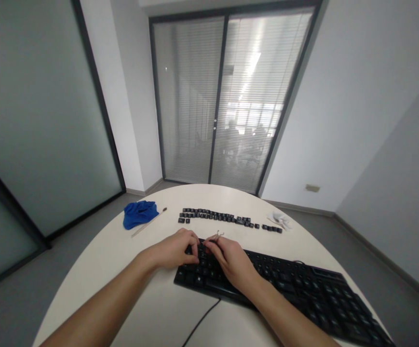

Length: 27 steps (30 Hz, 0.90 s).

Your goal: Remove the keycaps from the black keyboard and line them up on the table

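A black keyboard [285,277] lies at a slant on the round table. Over its upper left corner is my left hand [178,248], fingers curled and thumb tip close to the index finger; whatever lies between them is hidden. My right hand [233,262] is beside it above the keys, thumb and index finger pinched together. A thin bent wire piece [219,233] sticks up behind the right fingers and seems to be held by them. Beyond the keyboard, several loose black keycaps [209,215] lie in rows.
A blue cloth [139,214] and a thin stick with a dark-bristled end [147,223] lie on the left of the table [151,303]. Crumpled white material [280,220] sits at the right. A black cable [202,320] runs off the near side. Glass doors [227,101] stand beyond.
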Motion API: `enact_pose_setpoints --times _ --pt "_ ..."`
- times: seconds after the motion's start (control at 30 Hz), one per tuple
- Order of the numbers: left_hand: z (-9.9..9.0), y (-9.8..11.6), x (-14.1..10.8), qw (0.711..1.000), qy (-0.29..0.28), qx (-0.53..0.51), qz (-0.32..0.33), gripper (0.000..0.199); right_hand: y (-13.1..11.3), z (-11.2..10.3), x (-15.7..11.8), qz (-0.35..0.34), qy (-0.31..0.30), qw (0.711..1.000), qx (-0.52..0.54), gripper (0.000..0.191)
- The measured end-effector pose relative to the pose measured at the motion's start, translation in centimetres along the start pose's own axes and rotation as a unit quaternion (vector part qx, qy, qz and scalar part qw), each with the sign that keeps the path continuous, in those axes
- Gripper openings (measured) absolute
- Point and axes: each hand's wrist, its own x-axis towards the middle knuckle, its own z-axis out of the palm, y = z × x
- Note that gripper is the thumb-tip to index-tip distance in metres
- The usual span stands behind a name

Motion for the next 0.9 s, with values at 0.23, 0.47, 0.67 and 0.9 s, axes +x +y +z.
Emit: enact_pose_setpoints --times 0.23,0.47,0.67,0.9 --pt "0.1 -0.3 -0.1 1.000 0.002 0.000 -0.002 0.009 0.7 0.2 0.4 0.015 0.029 0.999 0.019 0.031" --pt "0.1 -0.2 0.0 1.000 0.007 -0.011 0.003 0.007 1.3 0.5 0.5 0.042 0.066 0.993 0.084 0.034" --pt "0.1 -0.1 0.0 1.000 0.004 -0.016 -0.006 0.008 1.4 0.5 0.6 0.055 0.060 0.993 0.088 0.035" --pt "0.1 -0.2 -0.1 1.000 0.004 -0.010 0.000 0.008 0.8 0.7 0.4 0.038 0.026 0.998 0.035 0.034"
